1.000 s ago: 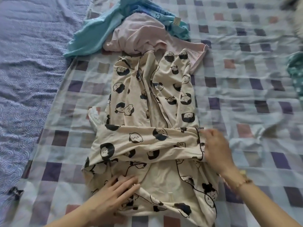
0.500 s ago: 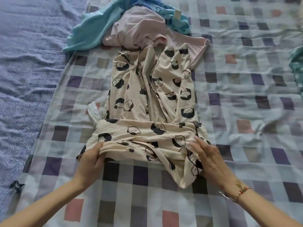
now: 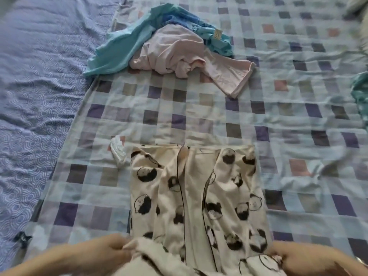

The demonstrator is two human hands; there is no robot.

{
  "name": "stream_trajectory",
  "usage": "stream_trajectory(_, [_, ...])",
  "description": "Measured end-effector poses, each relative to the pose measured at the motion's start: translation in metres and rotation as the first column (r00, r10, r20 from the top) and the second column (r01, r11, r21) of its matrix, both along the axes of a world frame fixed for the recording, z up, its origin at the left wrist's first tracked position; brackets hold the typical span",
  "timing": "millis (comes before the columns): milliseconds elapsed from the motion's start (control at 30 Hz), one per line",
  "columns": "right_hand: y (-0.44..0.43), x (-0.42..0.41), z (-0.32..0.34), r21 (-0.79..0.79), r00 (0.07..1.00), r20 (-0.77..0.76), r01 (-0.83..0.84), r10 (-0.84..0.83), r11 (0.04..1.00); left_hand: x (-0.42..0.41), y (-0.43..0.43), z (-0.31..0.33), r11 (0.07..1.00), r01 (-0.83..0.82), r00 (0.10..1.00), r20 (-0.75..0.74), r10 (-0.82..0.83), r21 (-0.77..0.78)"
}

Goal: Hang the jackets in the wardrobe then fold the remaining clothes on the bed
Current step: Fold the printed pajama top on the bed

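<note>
A pink top (image 3: 179, 54) and teal garment (image 3: 117, 50) lie heaped at upper centre. The left hand (image 3: 105, 253) and right hand (image 3: 298, 257) each grip the near edge of the flat cream bear-print pyjama (image 3: 195, 196).

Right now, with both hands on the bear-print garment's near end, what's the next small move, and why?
Probably carry the near end forward and lay it on the far edge. The left hand and right hand each grip a near corner of the bear-print garment, whose far part lies flat on the checked sheet.
</note>
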State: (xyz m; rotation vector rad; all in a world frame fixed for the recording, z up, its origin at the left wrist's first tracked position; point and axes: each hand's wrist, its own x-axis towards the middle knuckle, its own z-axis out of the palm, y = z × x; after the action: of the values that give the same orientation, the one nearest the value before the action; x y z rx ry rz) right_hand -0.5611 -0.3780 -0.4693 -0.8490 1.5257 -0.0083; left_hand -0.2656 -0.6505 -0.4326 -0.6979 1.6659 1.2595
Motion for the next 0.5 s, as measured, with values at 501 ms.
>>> stream_trajectory(501, [-0.051, 0.018, -0.050, -0.337, 0.306, -0.533, 0.779, -0.789, 0.529, -0.035, 0.018, -0.084, 0.219, -0.777, 0.537, -0.441, 0.719, -0.590])
